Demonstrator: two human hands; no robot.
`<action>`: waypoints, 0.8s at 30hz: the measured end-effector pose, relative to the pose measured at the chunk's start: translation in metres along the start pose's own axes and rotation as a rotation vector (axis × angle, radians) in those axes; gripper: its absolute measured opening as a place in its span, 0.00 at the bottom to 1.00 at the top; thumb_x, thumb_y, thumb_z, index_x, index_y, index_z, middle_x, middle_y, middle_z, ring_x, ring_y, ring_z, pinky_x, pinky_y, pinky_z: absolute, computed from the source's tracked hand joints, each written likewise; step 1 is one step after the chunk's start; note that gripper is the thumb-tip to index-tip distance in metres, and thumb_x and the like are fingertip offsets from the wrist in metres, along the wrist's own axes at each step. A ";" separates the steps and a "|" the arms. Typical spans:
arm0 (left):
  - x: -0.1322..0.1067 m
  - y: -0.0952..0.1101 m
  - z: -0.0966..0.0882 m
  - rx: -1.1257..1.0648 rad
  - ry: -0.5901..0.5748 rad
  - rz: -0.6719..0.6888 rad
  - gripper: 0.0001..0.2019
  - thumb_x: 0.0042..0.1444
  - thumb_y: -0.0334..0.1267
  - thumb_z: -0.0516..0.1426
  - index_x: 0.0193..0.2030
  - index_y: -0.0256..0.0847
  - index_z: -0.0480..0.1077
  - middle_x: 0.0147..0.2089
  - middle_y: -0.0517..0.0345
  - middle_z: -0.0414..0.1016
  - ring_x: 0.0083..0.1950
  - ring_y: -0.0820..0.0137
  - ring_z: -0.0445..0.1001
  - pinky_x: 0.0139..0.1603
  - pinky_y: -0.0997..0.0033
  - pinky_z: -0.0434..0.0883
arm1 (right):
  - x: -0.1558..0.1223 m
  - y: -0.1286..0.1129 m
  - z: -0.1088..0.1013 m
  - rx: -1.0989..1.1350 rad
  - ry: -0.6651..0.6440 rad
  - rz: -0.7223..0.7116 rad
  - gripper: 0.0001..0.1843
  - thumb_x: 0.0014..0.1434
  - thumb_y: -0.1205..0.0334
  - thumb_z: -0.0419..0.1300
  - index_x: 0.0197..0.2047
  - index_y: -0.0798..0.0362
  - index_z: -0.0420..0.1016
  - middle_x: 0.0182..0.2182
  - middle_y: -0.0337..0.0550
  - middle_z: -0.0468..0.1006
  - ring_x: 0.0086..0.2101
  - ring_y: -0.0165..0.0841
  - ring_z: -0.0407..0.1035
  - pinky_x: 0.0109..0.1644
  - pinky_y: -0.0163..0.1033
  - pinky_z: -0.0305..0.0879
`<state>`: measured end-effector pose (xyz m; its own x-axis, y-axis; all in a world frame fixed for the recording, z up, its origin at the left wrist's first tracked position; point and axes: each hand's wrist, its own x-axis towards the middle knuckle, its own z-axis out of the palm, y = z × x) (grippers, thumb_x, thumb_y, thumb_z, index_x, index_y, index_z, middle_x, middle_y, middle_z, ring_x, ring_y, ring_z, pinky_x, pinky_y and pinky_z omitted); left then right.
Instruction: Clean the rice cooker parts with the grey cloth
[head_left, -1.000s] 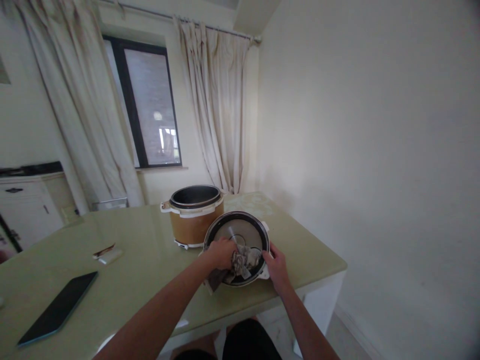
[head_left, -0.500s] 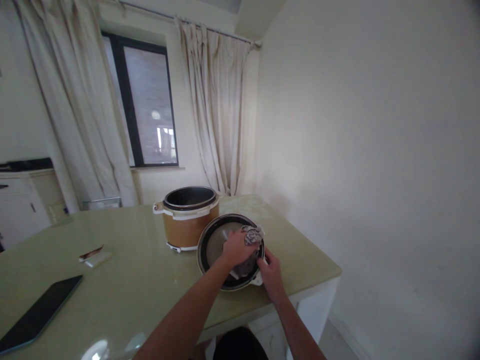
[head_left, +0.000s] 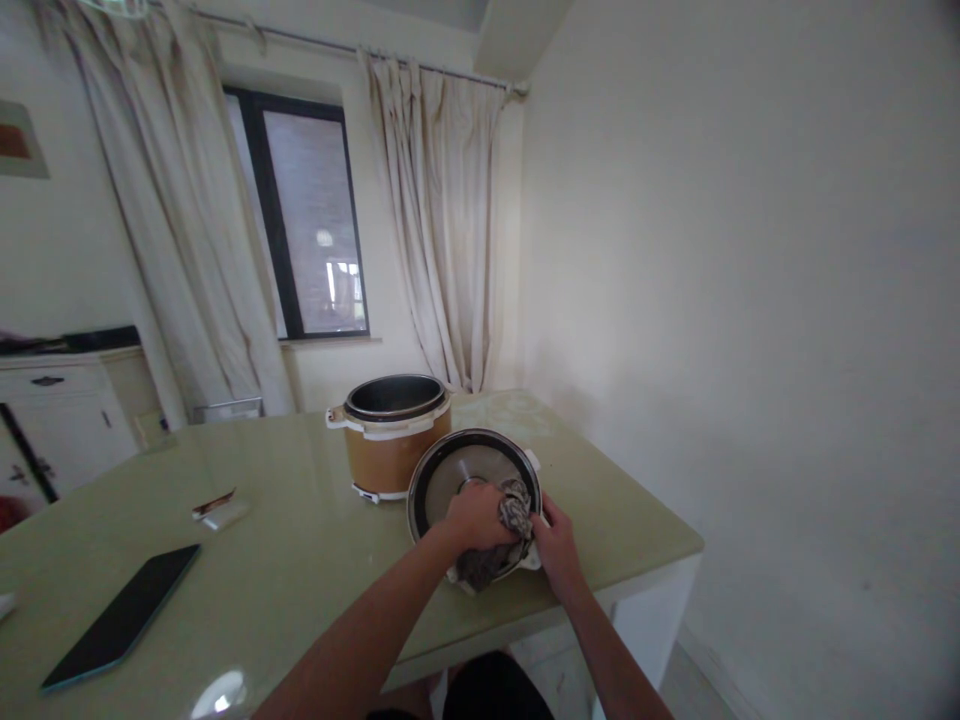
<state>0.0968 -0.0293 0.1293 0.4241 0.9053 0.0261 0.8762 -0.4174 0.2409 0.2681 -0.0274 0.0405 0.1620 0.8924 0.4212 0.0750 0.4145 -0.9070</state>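
A round cooker lid lies upside down on the pale green table, its metal inner face up. My left hand is closed on a grey patterned cloth and presses it onto the lid's near right part. My right hand grips the lid's white rim at the near right edge. Just behind the lid stands the brown and white cooker pot, uncovered.
A dark phone lies at the table's near left. A small white and brown object lies beyond it. The table's right edge drops off near the white wall. White cabinets and curtains stand behind.
My left hand moved the cloth over the lid: from the near side up to the far right rim, then back toward the near right. My right hand stayed on the rim.
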 end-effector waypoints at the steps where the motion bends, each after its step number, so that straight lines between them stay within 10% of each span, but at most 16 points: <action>1: -0.001 0.005 0.002 0.033 0.049 -0.006 0.23 0.52 0.57 0.63 0.49 0.45 0.81 0.53 0.46 0.83 0.59 0.47 0.77 0.59 0.53 0.75 | 0.000 0.000 0.000 0.004 -0.004 -0.004 0.26 0.52 0.57 0.60 0.52 0.56 0.85 0.48 0.50 0.86 0.49 0.48 0.78 0.57 0.47 0.72; 15: -0.012 -0.024 -0.021 0.202 -0.166 0.042 0.21 0.48 0.41 0.66 0.50 0.44 0.81 0.55 0.40 0.80 0.64 0.41 0.72 0.56 0.46 0.77 | -0.001 0.000 0.000 0.022 0.022 0.025 0.26 0.51 0.55 0.62 0.51 0.58 0.85 0.48 0.53 0.86 0.48 0.50 0.78 0.56 0.49 0.73; 20: -0.016 -0.046 -0.031 0.293 0.099 -0.178 0.22 0.56 0.31 0.58 0.59 0.44 0.75 0.64 0.41 0.73 0.66 0.44 0.68 0.55 0.47 0.76 | -0.003 -0.006 0.001 0.040 0.002 0.009 0.25 0.49 0.58 0.62 0.50 0.55 0.85 0.48 0.50 0.86 0.49 0.49 0.79 0.57 0.50 0.73; 24: 0.008 -0.035 -0.031 0.115 0.305 -0.445 0.21 0.65 0.46 0.53 0.63 0.44 0.71 0.66 0.41 0.70 0.64 0.47 0.70 0.55 0.48 0.75 | -0.005 -0.011 0.003 0.022 -0.043 -0.014 0.25 0.51 0.58 0.61 0.50 0.54 0.85 0.47 0.48 0.87 0.47 0.47 0.79 0.56 0.48 0.74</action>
<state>0.0624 -0.0046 0.1507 -0.0638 0.9712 0.2296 0.9823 0.0205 0.1861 0.2638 -0.0359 0.0484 0.1189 0.8929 0.4342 0.0553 0.4306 -0.9008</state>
